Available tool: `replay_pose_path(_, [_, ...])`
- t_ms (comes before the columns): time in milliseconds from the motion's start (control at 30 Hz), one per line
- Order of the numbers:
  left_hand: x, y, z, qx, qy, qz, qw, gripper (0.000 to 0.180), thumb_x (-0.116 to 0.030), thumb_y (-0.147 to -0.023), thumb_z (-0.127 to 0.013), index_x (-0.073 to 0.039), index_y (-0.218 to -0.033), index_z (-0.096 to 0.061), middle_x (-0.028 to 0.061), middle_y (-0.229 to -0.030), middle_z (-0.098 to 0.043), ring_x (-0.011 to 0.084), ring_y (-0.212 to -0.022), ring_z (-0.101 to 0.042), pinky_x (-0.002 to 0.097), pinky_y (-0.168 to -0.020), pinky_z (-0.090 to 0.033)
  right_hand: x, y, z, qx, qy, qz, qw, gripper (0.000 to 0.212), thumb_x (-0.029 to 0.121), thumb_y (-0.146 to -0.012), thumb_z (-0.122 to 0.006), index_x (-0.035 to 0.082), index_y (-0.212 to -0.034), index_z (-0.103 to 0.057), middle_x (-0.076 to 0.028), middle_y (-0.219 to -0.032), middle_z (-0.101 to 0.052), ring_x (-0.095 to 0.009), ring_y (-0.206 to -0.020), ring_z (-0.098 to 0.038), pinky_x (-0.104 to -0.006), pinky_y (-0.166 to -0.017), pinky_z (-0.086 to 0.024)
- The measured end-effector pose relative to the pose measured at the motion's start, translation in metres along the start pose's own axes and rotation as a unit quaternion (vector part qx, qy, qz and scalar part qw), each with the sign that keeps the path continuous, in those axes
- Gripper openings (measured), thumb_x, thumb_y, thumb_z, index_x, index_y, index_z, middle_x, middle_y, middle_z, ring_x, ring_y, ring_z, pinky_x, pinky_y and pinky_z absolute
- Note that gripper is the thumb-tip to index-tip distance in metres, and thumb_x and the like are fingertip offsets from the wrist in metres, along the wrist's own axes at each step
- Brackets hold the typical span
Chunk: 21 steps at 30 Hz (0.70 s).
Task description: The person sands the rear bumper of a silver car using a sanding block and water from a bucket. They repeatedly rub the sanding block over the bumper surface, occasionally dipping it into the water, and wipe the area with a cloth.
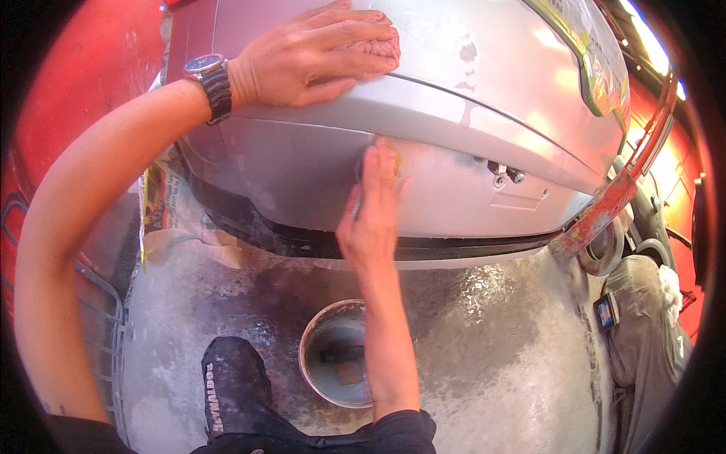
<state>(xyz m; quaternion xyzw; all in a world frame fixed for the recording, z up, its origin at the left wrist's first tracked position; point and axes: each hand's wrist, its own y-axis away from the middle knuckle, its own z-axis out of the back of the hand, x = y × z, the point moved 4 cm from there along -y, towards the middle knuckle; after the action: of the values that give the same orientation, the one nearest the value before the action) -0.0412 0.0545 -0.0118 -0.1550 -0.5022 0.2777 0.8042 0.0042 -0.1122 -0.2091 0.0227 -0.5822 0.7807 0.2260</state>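
A silver car body panel [469,83] fills the upper half of the view. My left hand [318,53], with a dark wristwatch [212,83] on the wrist, lies flat on the panel's top ridge, fingers together. My right hand [374,204] presses a thin yellowish sanding pad [389,155] against the panel's vertical face, just below the ridge. Most of the pad is hidden under my fingers. A dull, scuffed patch [446,178] spreads to the right of that hand.
A round bucket [333,352] with murky water stands on the wet concrete floor [499,348] below my right forearm. My dark trouser knee [234,386] is beside it. Masking paper [162,208] hangs at the left. A red-stained bar [605,204] leans at the right.
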Motion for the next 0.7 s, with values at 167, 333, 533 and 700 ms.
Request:
replay_pose_path(167, [0.001,-0.001,0.001,0.003,0.0,0.001,1.0,0.053,-0.011,-0.095,-0.071,-0.02,-0.146,-0.068,0.0154,-0.16,-0.054,0.0348,-0.154,-0.046,0.0566,-0.13,-0.032,-0.001,-0.003,-0.004,-0.01,-0.003,0.007,1.0,0.068,0.001,-0.098,-0.061,0.004,-0.163,-0.041,-0.023,-0.172,-0.037,-0.045,-0.159,-0.035,-0.0728,-0.124,-0.021])
replay_pose_path(333, [0.002,-0.001,0.003,0.003,0.004,-0.003,1.0,0.052,-0.011,-0.094,-0.07,-0.019,-0.146,-0.068,0.0155,-0.159,-0.055,0.0357,-0.154,-0.046,0.0567,-0.13,-0.032,-0.012,0.007,0.007,0.0,-0.022,0.038,0.999,0.067,-0.005,-0.097,-0.056,0.006,-0.162,-0.045,-0.022,-0.169,-0.043,-0.043,-0.159,-0.037,-0.071,-0.126,-0.021])
replay_pose_path(533, [0.001,0.0,0.002,0.006,0.003,0.0,1.0,0.052,-0.012,-0.094,-0.07,-0.018,-0.146,-0.069,0.0159,-0.159,-0.054,0.0375,-0.152,-0.047,0.0571,-0.129,-0.033,-0.051,0.004,0.007,-0.108,-0.121,-0.087,0.983,0.055,0.0,-0.106,-0.052,0.002,-0.161,-0.045,-0.023,-0.169,-0.043,-0.042,-0.16,-0.036,-0.0653,-0.127,-0.021])
replay_pose_path(700, [0.002,0.0,0.003,0.014,-0.006,-0.003,1.0,0.053,-0.011,-0.094,-0.069,-0.017,-0.146,-0.068,0.0159,-0.16,-0.054,0.0383,-0.151,-0.049,0.0576,-0.129,-0.033,0.019,0.009,-0.027,-0.087,-0.102,-0.058,0.989,0.06,0.003,-0.106,-0.054,0.001,-0.164,-0.039,-0.024,-0.174,-0.032,-0.043,-0.162,-0.03,-0.0666,-0.127,-0.018])
